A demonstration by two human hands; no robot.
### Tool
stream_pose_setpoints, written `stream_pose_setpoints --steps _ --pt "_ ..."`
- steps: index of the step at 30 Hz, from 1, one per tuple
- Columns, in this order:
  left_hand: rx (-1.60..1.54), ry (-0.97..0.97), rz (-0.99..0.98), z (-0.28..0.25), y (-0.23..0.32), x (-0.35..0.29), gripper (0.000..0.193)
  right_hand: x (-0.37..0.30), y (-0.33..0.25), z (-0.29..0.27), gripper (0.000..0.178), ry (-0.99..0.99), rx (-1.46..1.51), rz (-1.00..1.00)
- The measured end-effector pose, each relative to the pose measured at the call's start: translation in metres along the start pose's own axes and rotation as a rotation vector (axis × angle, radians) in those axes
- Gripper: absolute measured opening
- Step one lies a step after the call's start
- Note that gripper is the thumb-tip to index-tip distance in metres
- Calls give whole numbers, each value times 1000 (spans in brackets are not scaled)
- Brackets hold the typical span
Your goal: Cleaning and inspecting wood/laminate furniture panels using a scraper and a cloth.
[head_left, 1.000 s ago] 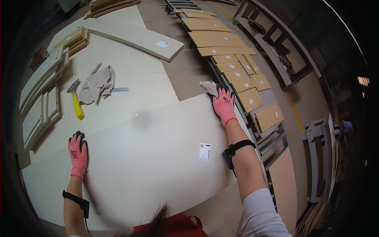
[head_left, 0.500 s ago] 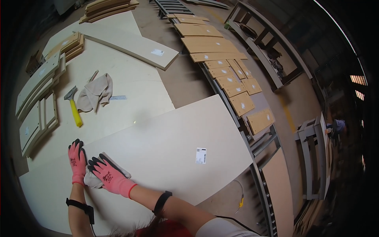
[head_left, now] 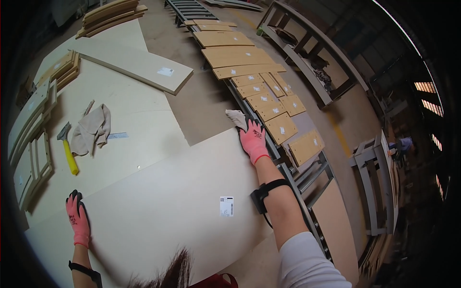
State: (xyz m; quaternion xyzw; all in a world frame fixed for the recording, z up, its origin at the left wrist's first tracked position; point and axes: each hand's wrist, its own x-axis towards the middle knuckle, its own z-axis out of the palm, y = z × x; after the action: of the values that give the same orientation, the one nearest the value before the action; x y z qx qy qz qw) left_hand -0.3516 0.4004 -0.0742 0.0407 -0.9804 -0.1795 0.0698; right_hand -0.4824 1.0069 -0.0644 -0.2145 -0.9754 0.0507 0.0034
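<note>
A large pale board (head_left: pixel 163 206) with a white label lies across the work surface in front of me. My left hand (head_left: pixel 78 218), in a pink glove with black fingertips, rests at the board's left end with its fingers stretched out and nothing in it. Over at the far right corner of the board, my right hand (head_left: pixel 253 141), gloved alike, holds a light grey cloth (head_left: pixel 235 116). Part of the cloth sticks out past the fingers beyond the board's edge. The rest of it is hidden under the glove.
Beyond the board lie a yellow-handled scraper (head_left: pixel 71 152), a crumpled rag (head_left: pixel 91 130) and a metal ruler (head_left: pixel 118 136). Stacked panels (head_left: pixel 32 165) stand at the left. A long narrow board (head_left: pixel 144 68) lies farther back. On the right, a roller conveyor (head_left: pixel 297 177) carries several wooden panels (head_left: pixel 281 127).
My right hand has swept the cloth from beside my left hand to the board's far right corner. My left hand stays at the left end. The view has shifted slightly.
</note>
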Motion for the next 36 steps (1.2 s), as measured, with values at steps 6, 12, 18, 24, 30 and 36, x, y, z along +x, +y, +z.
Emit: stream_pose_setpoints --steps 6,12,18,24,30,36 --pt "55 28 -39 -8 -11 -3 35 -119 80 4 62 2 18 0" --pt "119 44 -6 -19 -9 -4 34 -182 41 -31 67 -103 -108 -313" --pt "63 152 106 10 -5 -3 33 -46 16 3 62 28 -65 -181" --pt "54 118 24 -20 10 -9 29 -116 -69 -2 70 55 -135 -498" --pt "63 105 12 -16 -10 -7 32 -294 -230 -6 73 -240 -78 -994" --pt "-624 352 -60 -14 -26 5 28 -422 -348 3 62 -231 41 -1297"
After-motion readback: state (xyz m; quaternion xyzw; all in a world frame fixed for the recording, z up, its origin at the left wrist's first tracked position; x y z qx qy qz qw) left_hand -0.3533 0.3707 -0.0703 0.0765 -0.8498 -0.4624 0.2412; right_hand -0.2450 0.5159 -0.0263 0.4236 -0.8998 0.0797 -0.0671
